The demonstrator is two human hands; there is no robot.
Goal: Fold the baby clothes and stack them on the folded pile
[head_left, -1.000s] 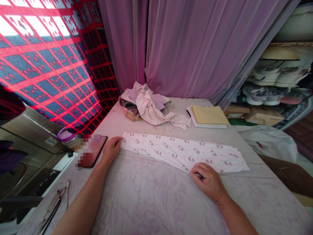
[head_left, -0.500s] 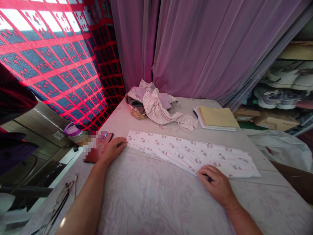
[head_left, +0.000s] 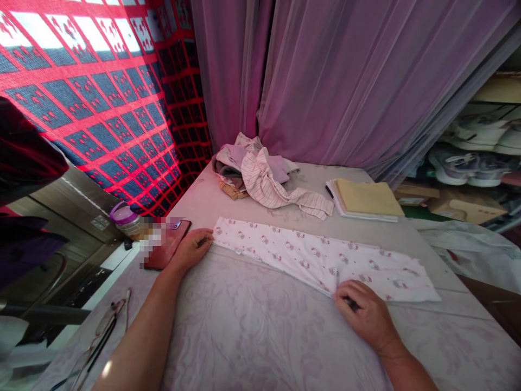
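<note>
A pair of white children's trousers (head_left: pixel 301 252) with a small printed cat-face pattern lies flat across the table, folded lengthwise into a long strip. My left hand (head_left: pixel 196 247) is at its narrow left end, fingertips closed on the corner. Toward the wider right part, my right hand (head_left: pixel 364 312) pinches the near edge, fingers curled in and thumb against them. Small creases run from that pinch into the cloth.
Behind the trousers, a heap of clothes (head_left: pixel 266 174) spills over a wicker basket (head_left: pixel 231 190). Yellow and white papers (head_left: pixel 368 199) lie at the back right. A red-brown phone (head_left: pixel 173 244) is beside my left wrist, with glasses (head_left: pixel 103 328) nearer the front left edge.
The view has shifted slightly, so everything sits a little further right in the picture. Both hands keep their places on the trousers; the cloth by my right hand looks slightly more creased.
</note>
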